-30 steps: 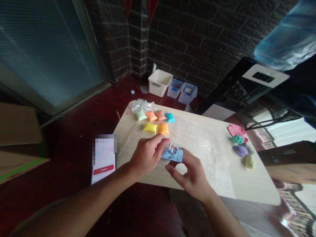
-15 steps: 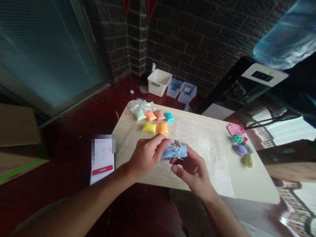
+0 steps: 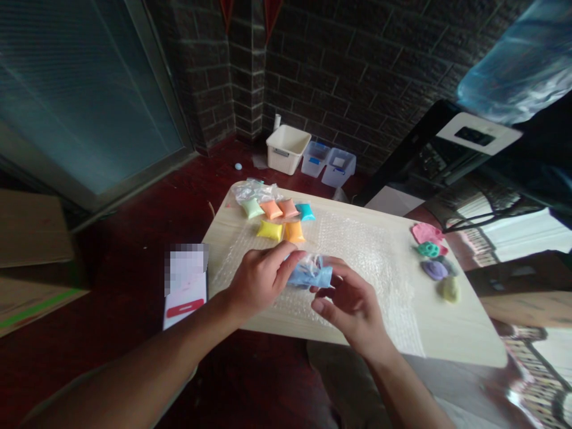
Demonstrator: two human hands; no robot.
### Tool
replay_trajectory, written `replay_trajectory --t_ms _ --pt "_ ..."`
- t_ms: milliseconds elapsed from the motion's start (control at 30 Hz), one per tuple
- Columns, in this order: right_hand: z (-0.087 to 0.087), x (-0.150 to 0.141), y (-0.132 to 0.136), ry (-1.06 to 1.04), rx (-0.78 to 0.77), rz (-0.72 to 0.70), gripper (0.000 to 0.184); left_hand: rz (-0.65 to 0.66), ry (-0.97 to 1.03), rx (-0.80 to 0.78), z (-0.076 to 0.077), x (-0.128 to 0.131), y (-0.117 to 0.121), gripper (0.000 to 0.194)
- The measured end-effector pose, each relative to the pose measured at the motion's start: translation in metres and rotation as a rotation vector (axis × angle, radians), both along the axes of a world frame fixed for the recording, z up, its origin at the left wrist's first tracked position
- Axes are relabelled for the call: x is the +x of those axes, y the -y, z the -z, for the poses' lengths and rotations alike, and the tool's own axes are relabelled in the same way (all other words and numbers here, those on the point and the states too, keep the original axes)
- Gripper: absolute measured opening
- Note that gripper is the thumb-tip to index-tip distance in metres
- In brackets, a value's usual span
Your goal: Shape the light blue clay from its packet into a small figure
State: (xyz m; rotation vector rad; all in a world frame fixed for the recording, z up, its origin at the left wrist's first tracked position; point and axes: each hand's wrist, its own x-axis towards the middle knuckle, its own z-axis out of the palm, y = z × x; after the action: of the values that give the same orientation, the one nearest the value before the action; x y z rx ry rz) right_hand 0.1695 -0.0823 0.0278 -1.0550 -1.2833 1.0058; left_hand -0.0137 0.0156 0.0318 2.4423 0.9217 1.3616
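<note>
My left hand is closed, thumb against fingers, on the left end of a crinkled clear packet of light blue modelling clay held above the bubble wrap. At the packet's right end is my right hand, fingers curled with the thumb apart from them. Its index finger lies by or behind the packet's edge; contact is unclear. Just beyond my left hand lie a yellow clay packet and an orange clay packet. Behind them is a row of pale green, orange, salmon and turquoise packets.
Crumpled clear plastic bags lie at the table's far left corner. On the right are pink, green, purple and yellowish clay lumps. A phone stands by the left edge. Bins sit on the floor behind; a water dispenser is at right.
The blue packet's right end shifted right, then back left, and its shape has altered. My right hand has moved slightly right, its thumb staying away from the packet. The left hand keeps its hold.
</note>
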Motion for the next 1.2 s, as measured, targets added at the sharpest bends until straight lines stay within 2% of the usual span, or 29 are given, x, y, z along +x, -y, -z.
replay_trajectory --t_ms 100,233,300,500,667,800,967,1067,1200 --pt "-0.003 -0.002 -0.001 -0.019 -0.041 -0.077 0.037 0.021 -0.001 -0.011 -0.001 0.001 0.002 0.035" --pt "-0.003 -0.002 -0.002 0.060 0.007 -0.004 0.015 0.028 -0.019 -0.017 0.001 0.002 0.004 0.035" --pt "-0.003 -0.001 -0.002 0.040 0.023 0.016 0.015 0.022 -0.023 -0.007 0.002 0.003 0.005 0.035" --pt "-0.002 -0.004 -0.001 -0.074 -0.136 -0.200 0.037 0.010 -0.028 0.082 0.002 0.003 0.005 0.037" --pt "-0.003 -0.002 -0.003 -0.137 -0.189 -0.260 0.024 0.055 -0.060 0.148 0.002 0.002 0.008 0.038" --pt "-0.005 -0.002 -0.004 -0.152 -0.231 -0.304 0.025 0.081 -0.100 0.168 0.004 0.004 0.009 0.038" --pt "-0.006 -0.007 0.000 -0.057 -0.176 -0.235 0.021 0.060 -0.083 0.127 0.004 0.003 0.006 0.041" --pt "-0.007 -0.007 0.002 0.017 -0.175 -0.258 0.022 0.050 -0.088 0.109 0.005 0.000 0.004 0.040" --pt "-0.012 -0.006 0.001 0.252 -0.145 -0.230 0.008 0.098 -0.123 0.131 0.010 -0.002 0.002 0.037"
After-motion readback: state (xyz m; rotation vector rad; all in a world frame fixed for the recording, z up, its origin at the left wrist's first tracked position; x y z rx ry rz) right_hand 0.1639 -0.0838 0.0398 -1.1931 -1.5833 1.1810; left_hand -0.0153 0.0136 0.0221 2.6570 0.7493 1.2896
